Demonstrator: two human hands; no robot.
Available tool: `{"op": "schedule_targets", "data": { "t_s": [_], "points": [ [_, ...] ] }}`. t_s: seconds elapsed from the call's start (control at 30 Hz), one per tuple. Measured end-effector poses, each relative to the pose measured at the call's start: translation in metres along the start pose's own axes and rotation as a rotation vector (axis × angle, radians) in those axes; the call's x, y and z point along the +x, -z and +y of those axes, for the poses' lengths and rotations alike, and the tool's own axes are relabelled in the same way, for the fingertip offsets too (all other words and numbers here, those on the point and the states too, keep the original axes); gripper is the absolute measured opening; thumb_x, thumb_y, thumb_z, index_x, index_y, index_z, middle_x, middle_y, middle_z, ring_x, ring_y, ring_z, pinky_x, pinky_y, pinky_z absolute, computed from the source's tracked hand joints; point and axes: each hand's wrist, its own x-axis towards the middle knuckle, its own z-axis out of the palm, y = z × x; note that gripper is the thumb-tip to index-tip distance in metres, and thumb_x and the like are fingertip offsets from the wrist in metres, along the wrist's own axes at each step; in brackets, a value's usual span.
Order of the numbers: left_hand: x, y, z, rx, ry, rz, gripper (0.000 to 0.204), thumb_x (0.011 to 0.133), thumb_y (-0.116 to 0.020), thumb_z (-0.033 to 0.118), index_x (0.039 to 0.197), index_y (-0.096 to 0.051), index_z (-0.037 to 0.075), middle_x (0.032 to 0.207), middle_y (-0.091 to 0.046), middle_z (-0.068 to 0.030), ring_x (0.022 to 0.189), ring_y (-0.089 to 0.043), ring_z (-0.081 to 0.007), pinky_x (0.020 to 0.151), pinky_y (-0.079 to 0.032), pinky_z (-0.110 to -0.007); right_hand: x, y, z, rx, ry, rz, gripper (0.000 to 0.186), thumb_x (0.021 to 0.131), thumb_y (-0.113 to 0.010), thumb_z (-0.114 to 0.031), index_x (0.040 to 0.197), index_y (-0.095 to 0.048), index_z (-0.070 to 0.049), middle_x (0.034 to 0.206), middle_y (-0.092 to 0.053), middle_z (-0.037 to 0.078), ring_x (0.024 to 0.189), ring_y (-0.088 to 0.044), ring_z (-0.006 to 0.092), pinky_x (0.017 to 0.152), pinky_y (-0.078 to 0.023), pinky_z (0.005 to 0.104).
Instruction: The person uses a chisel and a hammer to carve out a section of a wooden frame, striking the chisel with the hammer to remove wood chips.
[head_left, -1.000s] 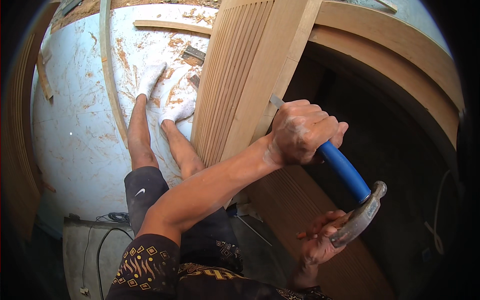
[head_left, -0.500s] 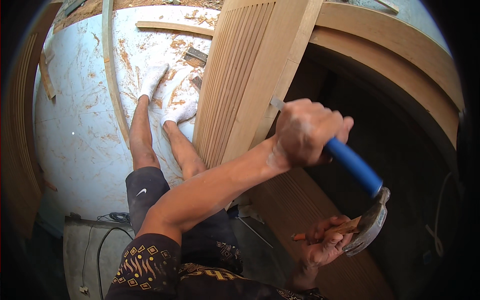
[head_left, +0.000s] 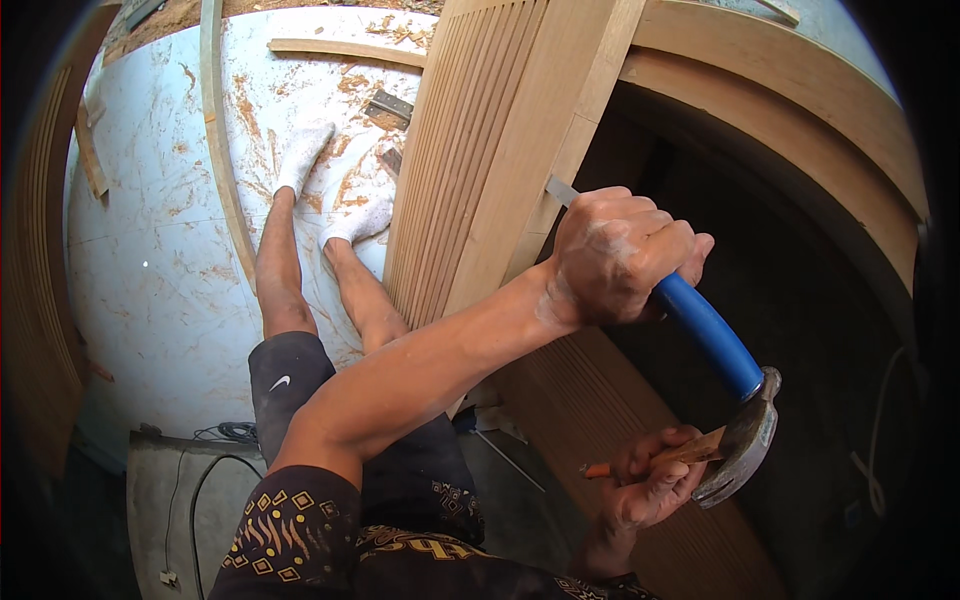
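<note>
Chisel point(head_left: 698, 318) farther right now, blade point(head_left: 562, 190) above, handle point(head_left: 715, 340) below left grip point(head_left: 622, 258).

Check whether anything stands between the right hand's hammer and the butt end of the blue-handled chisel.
Nothing visible does. The head of the hammer in the right hand is right by the butt of the chisel, which the left hand grips. Whether they touch, I cannot tell.

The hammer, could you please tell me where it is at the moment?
In the head view, the hammer is at the lower right, in the right grip, its metal end beside the butt of the blue-handled chisel.
</note>
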Motion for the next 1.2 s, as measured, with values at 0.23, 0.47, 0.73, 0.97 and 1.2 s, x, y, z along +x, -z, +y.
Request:
{"op": "schedule_targets", "data": {
  "t_s": [0.23, 0.47, 0.73, 0.97, 1.2],
  "points": [
    [-0.002, 0.001, 0.0, -0.004, 0.001, -0.009, 0.038, 0.078, -0.072, 0.008, 0.054, -0.043, 0.011, 0.045, -0.04, -0.0046, 0.036, -0.042, -0.0205, 0.04, -0.029, -0.033, 0.002, 0.0, -0.003, -0.08, -0.008, -0.027, 0.049, 0.098, -0.059, -0.048, 0.11, -0.045, -0.003, 0.064, -0.043, 0.003, 0.046, -0.038, 0.0082, 0.04, -0.032, 0.0215],
    [-0.003, 0.002, 0.0, 0.003, -0.012, -0.01, 0.037, 0.077, -0.073, 0.009, 0.054, -0.044, 0.011, 0.045, -0.04, -0.0045, 0.037, -0.042, -0.0205, 0.041, -0.03, -0.032, 0.001, 0.0, -0.003, -0.06, 0.013, -0.006, 0.053, 0.095, -0.064, -0.05, 0.112, -0.047, -0.002, 0.069, -0.044, 0.003, 0.049, -0.038, 0.0063, 0.039, -0.03, 0.0198],
    [-0.003, 0.001, -0.002, -0.012, -0.015, 0.025, 0.036, 0.077, -0.072, 0.008, 0.054, -0.045, 0.01, 0.045, -0.04, -0.0045, 0.037, -0.043, -0.0206, 0.04, -0.03, -0.032, -0.01, 0.008, -0.01, -0.058, 0.028, 0.125, 0.074, 0.08, -0.077, -0.059, 0.115, -0.047, -0.001, 0.079, -0.053, 0.005, 0.052, -0.044, 0.007, 0.041, -0.036, 0.0198],
    [-0.003, 0.001, -0.003, -0.033, -0.013, -0.006, 0.036, 0.077, -0.071, 0.007, 0.054, -0.044, 0.011, 0.046, -0.04, -0.0048, 0.037, -0.042, -0.0208, 0.04, -0.031, -0.033, -0.005, -0.001, -0.006, -0.212, 0.138, 0.018, 0.051, 0.095, -0.065, -0.047, 0.112, -0.048, -0.002, 0.081, -0.052, 0.006, 0.054, -0.044, 0.0068, 0.039, -0.035, 0.0194],
    [0.0, 0.004, -0.001, -0.025, -0.018, 0.025, 0.037, 0.077, -0.072, 0.006, 0.054, -0.043, 0.01, 0.046, -0.04, -0.0052, 0.037, -0.043, -0.0212, 0.04, -0.031, -0.034, -0.001, 0.006, -0.004, -0.161, 0.07, 0.068, 0.053, 0.091, -0.07, -0.042, 0.117, -0.051, 0.0, 0.08, -0.054, 0.006, 0.056, -0.048, 0.0079, 0.037, -0.042, 0.0206]
  ]
}}
